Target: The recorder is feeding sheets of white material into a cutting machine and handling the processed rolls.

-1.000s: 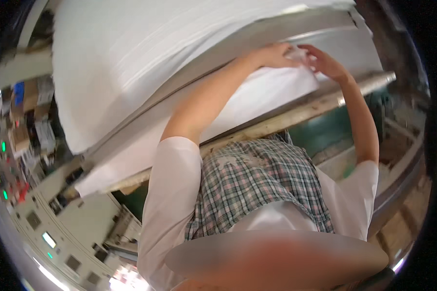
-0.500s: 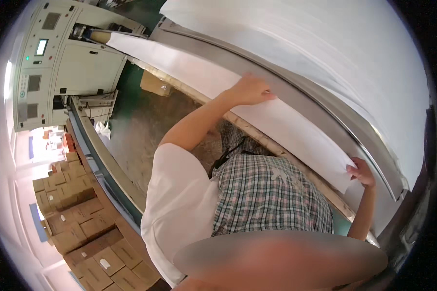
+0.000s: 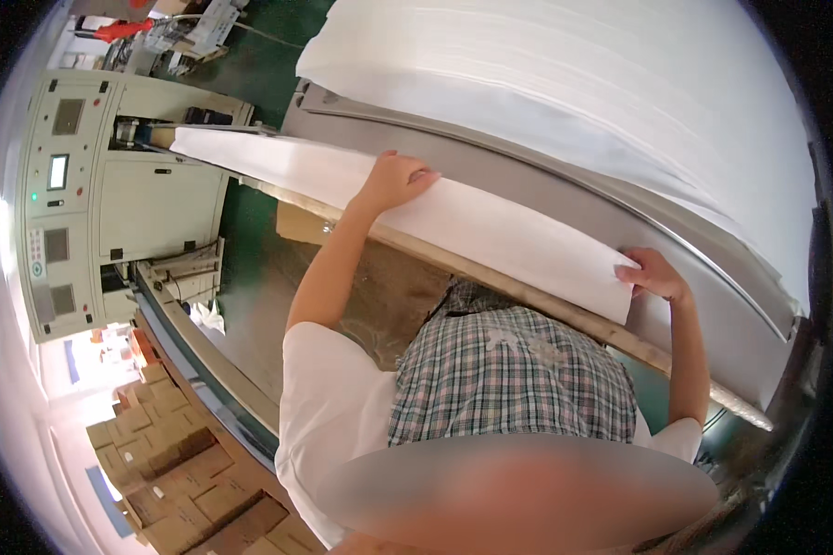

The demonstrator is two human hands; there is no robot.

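A long strip of white sheet material (image 3: 509, 236) lies along the near side of a grey metal worktop (image 3: 565, 208). Whether it is paper or cloth I cannot tell. My right hand (image 3: 655, 275) pinches its right end at the far corner, thumb on top. Farther left, my left hand (image 3: 398, 180) rests on the strip near its far edge, with the fingers bent over and partly hidden. The left end of the strip reaches to the beige machine (image 3: 167, 208).
A large pile of white sheets (image 3: 565, 65) stands behind the worktop's metal rail. A pale bar (image 3: 565, 319) runs along the near edge, close to my plaid apron (image 3: 518, 379). Stacked cardboard boxes (image 3: 162, 462) stand at lower left; another carton (image 3: 301, 225) sits beneath the worktop.
My view has shifted, showing more beyond the machine. The left hand has slid left along the strip, away from the right hand, which keeps its pinch at the right end.
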